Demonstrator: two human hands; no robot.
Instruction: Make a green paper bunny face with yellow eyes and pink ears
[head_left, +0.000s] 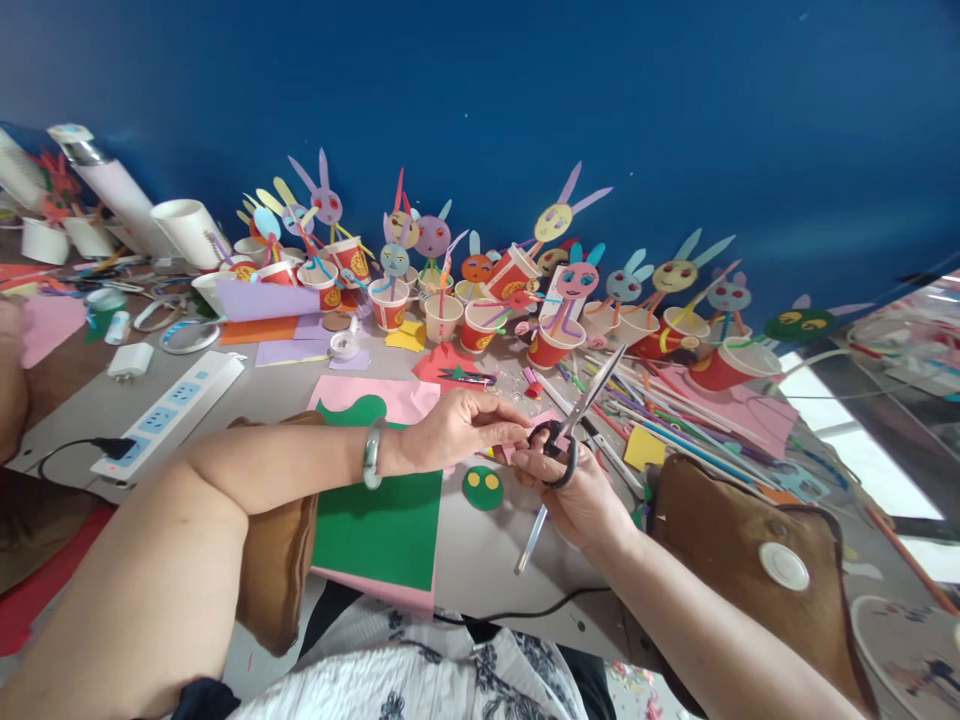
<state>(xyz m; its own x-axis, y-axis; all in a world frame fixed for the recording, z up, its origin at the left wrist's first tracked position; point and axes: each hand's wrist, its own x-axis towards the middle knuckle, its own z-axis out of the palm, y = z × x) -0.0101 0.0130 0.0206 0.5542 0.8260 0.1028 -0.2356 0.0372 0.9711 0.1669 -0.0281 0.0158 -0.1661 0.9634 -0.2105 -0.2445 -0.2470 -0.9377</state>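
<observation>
My right hand is closed round a pair of scissors with black handles, whose blades point up and away from me. Close against it, my left hand pinches its thumb and fingers together at the scissor handles; whatever lies between those fingertips is too small to make out. Just below the hands a green paper disc with two yellow circles lies on the table. A clear stick juts out beneath my right hand. Under my left forearm is a green paper sheet on top of pink paper.
Paper cups with rabbit-like paper heads line the blue wall. Pipe cleaners are heaped at the right, near a brown bag. A power strip lies left. A black cable crosses the front edge. Another person's arm shows far left.
</observation>
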